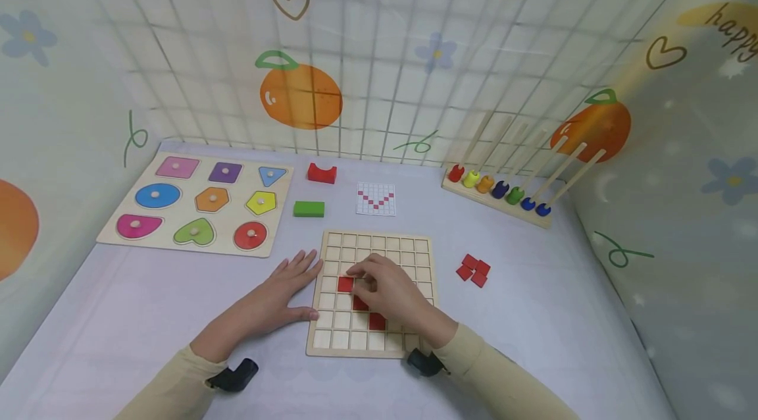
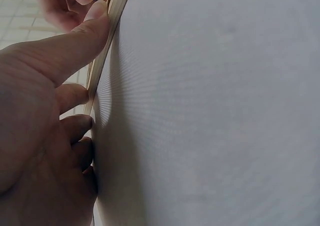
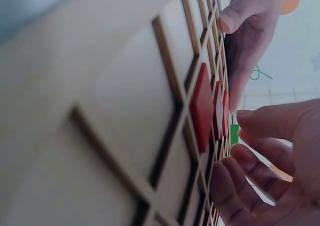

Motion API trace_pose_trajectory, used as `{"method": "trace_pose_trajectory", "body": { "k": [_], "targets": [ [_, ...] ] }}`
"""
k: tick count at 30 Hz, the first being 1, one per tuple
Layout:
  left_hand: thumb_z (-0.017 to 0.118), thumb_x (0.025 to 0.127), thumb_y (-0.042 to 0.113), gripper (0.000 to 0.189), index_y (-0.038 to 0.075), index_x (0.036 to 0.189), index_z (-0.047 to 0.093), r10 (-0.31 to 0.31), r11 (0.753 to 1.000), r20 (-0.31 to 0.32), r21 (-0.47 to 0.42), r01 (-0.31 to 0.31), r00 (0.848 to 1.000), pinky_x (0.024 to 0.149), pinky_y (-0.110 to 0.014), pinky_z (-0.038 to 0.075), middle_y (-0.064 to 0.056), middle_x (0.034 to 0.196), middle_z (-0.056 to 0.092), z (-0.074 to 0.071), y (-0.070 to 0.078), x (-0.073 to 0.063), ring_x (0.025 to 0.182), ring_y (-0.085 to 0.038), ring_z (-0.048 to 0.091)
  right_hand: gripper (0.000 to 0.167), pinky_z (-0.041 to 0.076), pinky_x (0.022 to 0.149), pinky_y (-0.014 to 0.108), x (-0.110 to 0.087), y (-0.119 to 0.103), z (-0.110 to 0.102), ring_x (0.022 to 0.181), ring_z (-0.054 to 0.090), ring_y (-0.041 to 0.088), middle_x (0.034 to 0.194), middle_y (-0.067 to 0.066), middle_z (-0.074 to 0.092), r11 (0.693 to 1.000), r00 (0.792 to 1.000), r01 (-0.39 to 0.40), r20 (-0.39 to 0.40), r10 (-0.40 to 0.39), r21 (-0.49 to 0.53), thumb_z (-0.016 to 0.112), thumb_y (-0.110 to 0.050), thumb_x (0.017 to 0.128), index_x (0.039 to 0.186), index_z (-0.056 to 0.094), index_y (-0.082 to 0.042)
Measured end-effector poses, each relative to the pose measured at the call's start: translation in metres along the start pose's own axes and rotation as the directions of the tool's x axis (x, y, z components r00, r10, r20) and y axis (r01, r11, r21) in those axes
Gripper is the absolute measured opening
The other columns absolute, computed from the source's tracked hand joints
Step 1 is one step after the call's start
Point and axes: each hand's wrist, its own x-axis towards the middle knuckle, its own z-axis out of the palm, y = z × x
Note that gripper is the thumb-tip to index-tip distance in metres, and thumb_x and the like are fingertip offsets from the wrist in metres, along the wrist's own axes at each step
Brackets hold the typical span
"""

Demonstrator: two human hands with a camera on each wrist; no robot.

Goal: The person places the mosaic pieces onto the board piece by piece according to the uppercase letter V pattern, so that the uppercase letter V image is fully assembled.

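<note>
A wooden grid board (image 1: 331, 344) lies on the table with red square tiles (image 1: 345, 284) in a diagonal run of its cells. My left hand (image 1: 278, 298) steadies the board's left edge, fingers spread and thumb at the rim; the left wrist view has the thumb (image 2: 92, 31) against the wooden side. Over the middle of the grid is my right hand (image 1: 391, 291), its fingertips right by the upper-left tile. In the right wrist view, a gap shows between thumb (image 3: 265, 120) and forefinger, with no tile between them. The right hand hides part of the grid.
Several loose red tiles (image 1: 474, 270) lie right of the board. Behind it are a pattern card (image 1: 376, 199), a green block (image 1: 309, 209) and a red arched block (image 1: 322, 173). A shape puzzle (image 1: 222, 247) stands back left, a peg rack with coloured beads (image 1: 494, 199) back right.
</note>
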Motion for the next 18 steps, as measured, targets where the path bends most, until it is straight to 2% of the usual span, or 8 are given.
{"method": "trace_pose_trajectory", "body": {
  "k": [10, 18],
  "targets": [
    [0.08, 0.085, 0.045, 0.095, 0.014, 0.161, 0.032, -0.004, 1.0, 0.001, 0.0, 0.004, 1.0, 0.125, -0.055, 0.011, -0.009, 0.169, 0.019, 0.001, -0.001, 0.001, 0.157, -0.033, 0.008, 0.023, 0.056, 0.08, 0.025, -0.012, 0.009, -0.008, 0.091, 0.062, 0.012, 0.104, -0.007, 0.064, 0.999, 0.999, -0.001, -0.044, 0.003, 0.048, 0.072, -0.019, 0.095, 0.118, 0.074, -0.019],
    [0.081, 0.084, 0.045, 0.096, 0.015, 0.161, 0.031, -0.008, 1.0, 0.001, 0.002, 0.008, 1.0, 0.125, -0.054, 0.011, -0.008, 0.17, 0.017, 0.003, -0.002, 0.001, 0.157, -0.033, 0.008, 0.023, 0.057, 0.076, 0.027, -0.025, 0.02, -0.018, 0.088, 0.061, 0.011, 0.102, -0.009, 0.064, 0.997, 0.995, -0.03, -0.088, 0.037, 0.076, 0.074, -0.018, 0.094, 0.117, 0.074, -0.017]
  ]
}}
